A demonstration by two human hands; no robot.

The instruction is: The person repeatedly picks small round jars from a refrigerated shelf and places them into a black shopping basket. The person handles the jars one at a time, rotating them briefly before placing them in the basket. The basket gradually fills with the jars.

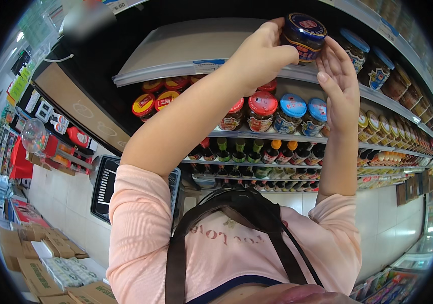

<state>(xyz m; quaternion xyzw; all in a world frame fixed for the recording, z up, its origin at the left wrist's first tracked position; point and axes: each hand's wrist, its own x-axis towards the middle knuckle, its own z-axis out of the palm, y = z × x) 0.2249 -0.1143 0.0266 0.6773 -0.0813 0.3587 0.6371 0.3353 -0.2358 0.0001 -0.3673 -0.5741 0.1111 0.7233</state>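
A glass jar with a dark blue lid (305, 26) is held up in front of the upper shelf, its lid facing me. My left hand (262, 51) grips its left side, fingers behind and thumb across the front. On the right side, the fingertips of my right hand (338, 81) press against the jar, with the thumb apart from it. Just right of my right hand, jars with blue lids (355, 40) stand on the same shelf. Below my hands are a red-lidded jar (262, 102) and a blue-lidded jar (293, 106) on the shelf beneath.
A grey shelf board (197, 41) with a price-tag rail extends left of the jar. Sauce bottles (256, 150) line the lower shelves. A black shopping basket (106, 186) sits by my left elbow. Cardboard boxes (37, 273) lie at lower left.
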